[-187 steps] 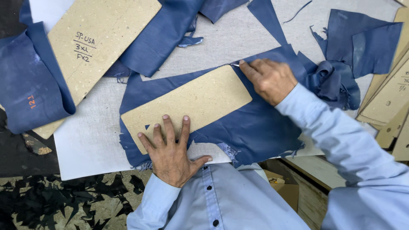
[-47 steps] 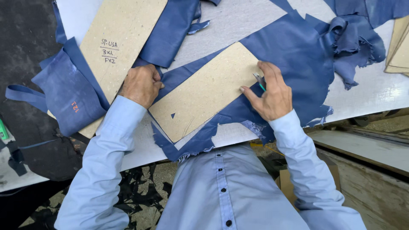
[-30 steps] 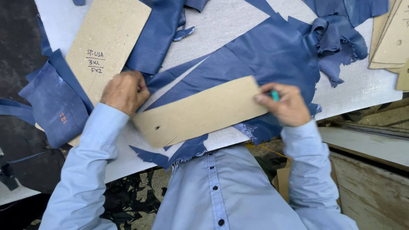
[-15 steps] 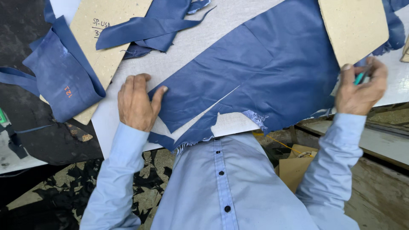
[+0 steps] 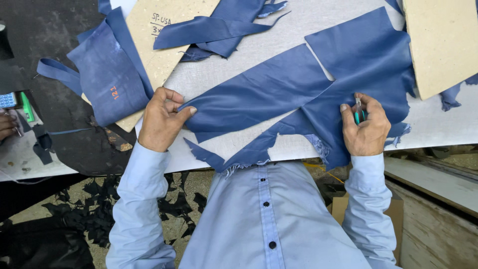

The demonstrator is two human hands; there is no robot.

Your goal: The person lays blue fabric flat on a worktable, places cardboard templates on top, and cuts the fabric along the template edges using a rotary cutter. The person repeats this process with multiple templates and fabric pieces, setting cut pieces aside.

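Left hand (image 5: 162, 119) pinches the end of a cut blue strip (image 5: 254, 94) on the white table (image 5: 318, 25). Right hand (image 5: 366, 127) grips a teal knife (image 5: 358, 112) on the blue hide (image 5: 371, 60). Tan board (image 5: 443, 42) w/ no marks top right; another (image 5: 159, 45) w/ black writing top left.

Both arms reach forward from the body in light blue sleeves buttoned at the wrists, elbows bent and spread wide. The left hand (image 5: 162, 119) lies knuckles up, its fingers (image 5: 174, 95) curled inward and the thumb stretched out to the right, its tip pressed down flat. The right hand (image 5: 367, 125) is held well apart from it, back of the hand upward, the fingers (image 5: 371, 102) folded into a loose fist with the thumb lying straight along the left side.
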